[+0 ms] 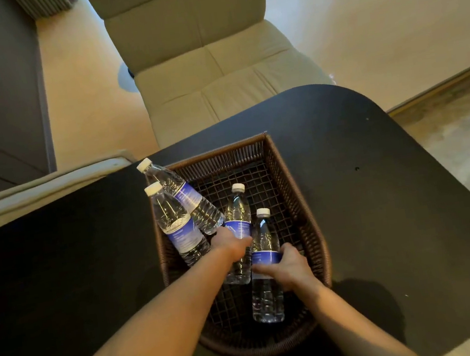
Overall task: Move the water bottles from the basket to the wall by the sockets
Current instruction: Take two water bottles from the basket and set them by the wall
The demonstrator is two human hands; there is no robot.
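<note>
**Over the basket, both hands on bottles**

On the dark table sits a brown woven basket with a wire-mesh floor, and all four water bottles lie inside it. Two of them lean against the basket's left wall with their white caps sticking up past the rim: the far-left bottle lies crossed behind the near-left bottle, the two touching along their sides. The other two lie nearly flat on the mesh, caps pointing away from the person: the middle bottle and, just to its right, the right bottle.

Both bare forearms reach in from the lower edge, converging over the basket. The left hand comes in from the lower left with the wrist nearly straight, its fingers curled down over the blue label of the middle bottle; the fingertips are hidden behind the hand, so how firmly it grips cannot be told. The right hand reaches in from the lower right, palm down, thumb and fingers wrapped around the right bottle at its label, gripping it.

Beyond the table stands a beige cushioned chair on pale flooring.
</note>
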